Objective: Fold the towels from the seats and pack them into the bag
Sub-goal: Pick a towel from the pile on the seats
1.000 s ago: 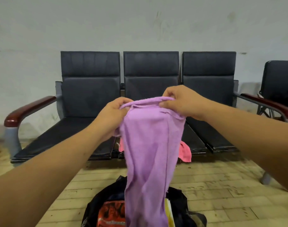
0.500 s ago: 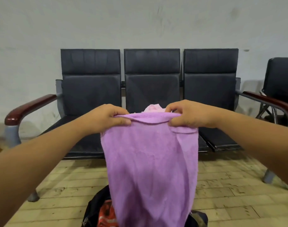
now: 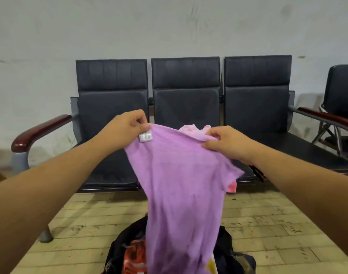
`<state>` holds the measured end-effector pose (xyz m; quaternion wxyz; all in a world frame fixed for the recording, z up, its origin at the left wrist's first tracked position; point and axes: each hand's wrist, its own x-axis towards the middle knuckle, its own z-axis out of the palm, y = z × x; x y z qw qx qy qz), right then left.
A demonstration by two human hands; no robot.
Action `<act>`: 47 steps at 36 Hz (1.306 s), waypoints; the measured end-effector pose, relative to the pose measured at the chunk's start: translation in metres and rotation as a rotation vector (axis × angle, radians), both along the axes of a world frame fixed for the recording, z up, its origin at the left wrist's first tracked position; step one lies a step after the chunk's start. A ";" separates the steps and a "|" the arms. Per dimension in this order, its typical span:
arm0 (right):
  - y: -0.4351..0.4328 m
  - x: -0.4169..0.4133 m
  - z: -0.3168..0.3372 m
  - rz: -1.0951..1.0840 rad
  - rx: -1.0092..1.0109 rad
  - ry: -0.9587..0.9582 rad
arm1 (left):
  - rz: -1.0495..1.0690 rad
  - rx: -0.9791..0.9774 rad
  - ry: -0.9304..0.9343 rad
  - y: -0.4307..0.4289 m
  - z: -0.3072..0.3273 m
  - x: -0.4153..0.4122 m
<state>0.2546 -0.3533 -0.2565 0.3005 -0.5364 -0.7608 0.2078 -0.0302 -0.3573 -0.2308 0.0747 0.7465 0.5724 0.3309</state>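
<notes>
The left hand (image 3: 127,127) pinches one top corner of a purple towel (image 3: 181,184), beside its white label (image 3: 145,137); the right hand (image 3: 222,141) pinches the top edge. The towel hangs in mid-air above the open bag (image 3: 228,252) on the floor (image 3: 268,224). Likely risk: such light pinches slip, dropping it unfolded into the bag.

The floor (image 3: 268,224) is laid with pale planks. A three-seat bench (image 3: 110,171) with black cushions and dark wooden armrests (image 3: 40,129) stands on it against the wall. A black bag (image 3: 228,252) lies on the floor in front of the middle seat. On that seat lie a pale pink towel (image 3: 191,128) and a bright pink towel (image 3: 231,186), both partly hidden. A separate black chair (image 3: 341,91) stands at the right.
</notes>
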 end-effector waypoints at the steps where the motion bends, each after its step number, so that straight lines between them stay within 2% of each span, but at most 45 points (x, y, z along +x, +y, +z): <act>1: 0.005 0.006 -0.002 -0.040 0.009 -0.064 | 0.021 0.013 0.001 0.001 -0.001 -0.003; 6: 0.010 0.021 -0.012 -0.220 0.018 -0.249 | 0.108 0.014 0.016 0.004 -0.009 -0.016; 9: 0.014 0.029 -0.015 -0.287 -0.003 -0.148 | 0.123 -0.016 0.029 0.009 -0.007 -0.027; 14: 0.017 0.036 -0.015 -0.307 -0.034 0.162 | 0.079 -0.170 0.235 0.016 -0.010 -0.045; 17: 0.020 0.032 -0.009 -0.296 -0.054 0.530 | 0.111 -0.227 0.359 0.019 -0.013 -0.056; 19: 0.022 0.031 0.000 -0.245 -0.104 0.790 | 0.158 -0.253 0.378 0.020 -0.016 -0.064; 20: 0.023 0.031 0.003 -0.220 -0.132 0.851 | 0.175 -0.265 0.358 0.020 -0.018 -0.068; 22: 0.025 0.033 0.005 -0.157 -0.186 0.765 | 0.159 -0.293 0.227 0.015 -0.021 -0.071; 25: 0.017 0.021 -0.001 -0.060 -0.283 0.454 | 0.008 -0.385 -0.079 0.000 -0.024 -0.060; 27: 0.006 -0.002 -0.010 -0.009 -0.315 0.364 | -0.108 -0.448 -0.120 -0.009 -0.024 -0.045; 31: -0.022 -0.067 -0.021 0.044 -0.338 0.212 | -0.254 -0.512 -0.083 -0.017 -0.020 -0.013; 35: -0.042 -0.107 -0.032 0.102 -0.375 0.212 | -0.264 -0.487 -0.121 -0.019 -0.015 0.003; 38: -0.047 -0.118 -0.050 0.202 -0.317 0.192 | -0.262 -0.492 -0.163 -0.018 -0.013 0.004; 42: -0.038 -0.113 -0.072 0.193 -0.185 0.223 | -0.250 -0.468 -0.167 -0.017 -0.012 -0.003; 47: -0.031 -0.092 -0.082 0.179 -0.176 0.309 | -0.251 -0.481 -0.200 -0.016 -0.010 -0.017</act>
